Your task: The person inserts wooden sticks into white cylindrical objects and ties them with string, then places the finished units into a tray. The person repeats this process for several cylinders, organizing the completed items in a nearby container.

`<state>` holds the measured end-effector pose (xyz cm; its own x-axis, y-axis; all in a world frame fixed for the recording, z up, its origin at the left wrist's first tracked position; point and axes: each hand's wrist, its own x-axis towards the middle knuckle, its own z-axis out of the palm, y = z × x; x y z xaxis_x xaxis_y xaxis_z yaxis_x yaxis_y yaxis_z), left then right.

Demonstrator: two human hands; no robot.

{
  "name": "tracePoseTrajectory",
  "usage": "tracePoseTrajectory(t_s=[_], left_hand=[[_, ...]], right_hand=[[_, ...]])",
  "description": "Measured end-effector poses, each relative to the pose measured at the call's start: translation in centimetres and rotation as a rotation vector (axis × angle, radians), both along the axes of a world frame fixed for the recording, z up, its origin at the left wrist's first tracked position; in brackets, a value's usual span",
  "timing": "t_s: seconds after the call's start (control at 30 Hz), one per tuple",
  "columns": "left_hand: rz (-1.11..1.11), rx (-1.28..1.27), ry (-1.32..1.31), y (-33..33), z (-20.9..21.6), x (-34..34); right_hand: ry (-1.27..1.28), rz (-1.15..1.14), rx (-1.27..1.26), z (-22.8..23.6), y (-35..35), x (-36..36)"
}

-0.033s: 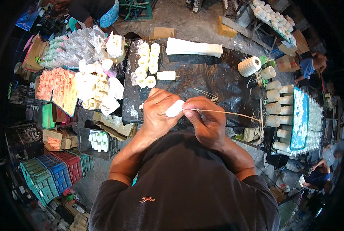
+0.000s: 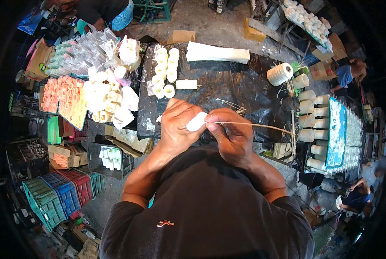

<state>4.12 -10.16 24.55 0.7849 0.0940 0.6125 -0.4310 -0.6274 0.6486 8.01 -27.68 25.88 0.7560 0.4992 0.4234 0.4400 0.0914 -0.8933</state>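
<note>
Near the front edge of the black-covered table, my left hand [image 2: 178,122] is closed around a white candle [image 2: 196,122], its rounded end facing right. Most of the candle is hidden inside my fist. Against that end, my right hand [image 2: 231,134] pinches a long thin tan wick [image 2: 262,125], which stretches out to the right past my fingers. Beyond my hands, a short white candle [image 2: 186,84] lies on its side with a bit of wick sticking out. Some loose wicks [image 2: 232,105] are scattered on the black plastic.
Pale hollow cylinders [image 2: 160,71] stand in rows at the table's left. A thread spool [image 2: 280,74] and a blue-edged tray [image 2: 336,134] are to the right. White pieces [image 2: 109,97] and orange pieces [image 2: 63,93] crowd the left. Crates [image 2: 57,194] sit lower left; other people are around.
</note>
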Motion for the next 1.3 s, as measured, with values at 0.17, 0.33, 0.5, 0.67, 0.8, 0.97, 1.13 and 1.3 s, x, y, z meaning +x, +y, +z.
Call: tracePoseTrajectory(t_s=[0.17, 0.33, 0.5, 0.67, 0.8, 0.97, 1.13, 1.3], left_hand=[[0.004, 0.059, 0.001, 0.0, -0.2, 0.0], [0.01, 0.133, 0.021, -0.1, -0.2, 0.0], [0.01, 0.159, 0.022, -0.3, -0.6, 0.0], [0.045, 0.149, 0.036, 0.1, -0.7, 0.0], [0.042, 0.152, 0.062, -0.1, -0.5, -0.2], [0.065, 0.143, 0.123, 0.0, -1.5, -0.5], [0.084, 0.133, 0.11, -0.4, -1.6, -0.8], [0.102, 0.151, 0.112, -0.4, -2.2, -0.8]], right_hand=[[-0.046, -0.04, -0.083, 0.1, -0.2, -0.1], [-0.232, -0.022, -0.12, 0.7, -0.1, 0.5], [-0.34, -0.009, -0.281, 0.7, 0.3, 1.1], [-0.161, -0.029, -0.242, 1.2, 0.3, 1.1], [-0.216, -0.01, -0.258, 0.2, -0.4, 1.2], [-0.136, -0.034, -0.254, -0.2, 0.5, 1.3], [-0.191, -0.025, -0.266, 0.0, -0.2, 0.9], [-0.155, 0.002, -0.178, -1.5, 0.9, 1.5]])
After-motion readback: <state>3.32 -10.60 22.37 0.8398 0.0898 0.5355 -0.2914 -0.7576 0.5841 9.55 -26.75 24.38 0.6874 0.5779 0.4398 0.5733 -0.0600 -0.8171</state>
